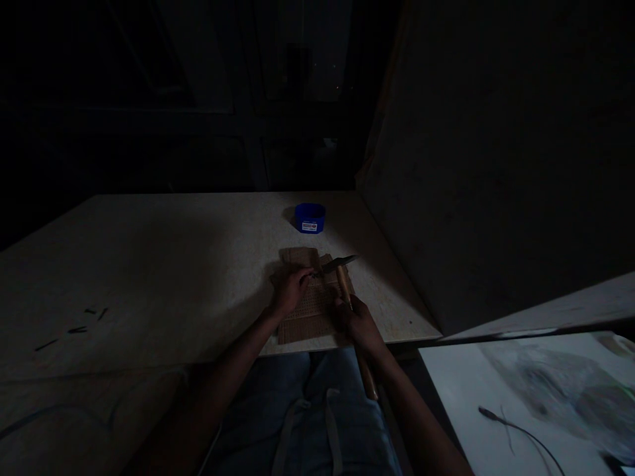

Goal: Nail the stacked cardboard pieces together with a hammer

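Note:
A brown perforated board (310,309) lies on the pale table (188,264) near its front edge. My left hand (290,289) rests on the board with its fingers pinched around a small dark thing I cannot make out. My right hand (358,324) is closed around the wooden handle of a hammer (342,277). The hammer's metal head hangs just above the board, close to my left fingertips. The scene is very dark.
A blue round container (310,218) stands on the table behind the board. Small dark bits (79,324) lie at the table's left. A large slanted panel (496,165) rises at the right. A white sheet with a dark cord (516,430) lies lower right.

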Action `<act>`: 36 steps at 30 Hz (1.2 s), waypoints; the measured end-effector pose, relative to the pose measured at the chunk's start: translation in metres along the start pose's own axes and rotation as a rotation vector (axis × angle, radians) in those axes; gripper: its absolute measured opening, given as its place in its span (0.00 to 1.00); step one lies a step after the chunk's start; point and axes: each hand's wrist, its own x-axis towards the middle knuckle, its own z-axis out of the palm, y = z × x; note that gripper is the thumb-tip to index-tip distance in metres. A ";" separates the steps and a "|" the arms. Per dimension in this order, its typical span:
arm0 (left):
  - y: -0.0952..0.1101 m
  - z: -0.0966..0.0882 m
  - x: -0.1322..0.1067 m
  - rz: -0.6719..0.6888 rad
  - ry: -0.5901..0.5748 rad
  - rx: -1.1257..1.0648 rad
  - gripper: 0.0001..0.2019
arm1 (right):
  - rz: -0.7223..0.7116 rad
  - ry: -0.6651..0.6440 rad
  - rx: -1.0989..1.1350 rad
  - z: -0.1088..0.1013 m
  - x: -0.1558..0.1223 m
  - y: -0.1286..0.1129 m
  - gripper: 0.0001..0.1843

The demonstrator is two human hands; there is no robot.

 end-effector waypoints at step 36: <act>-0.004 0.012 -0.010 -0.094 0.143 -0.152 0.10 | -0.004 -0.034 -0.024 0.001 0.003 -0.007 0.29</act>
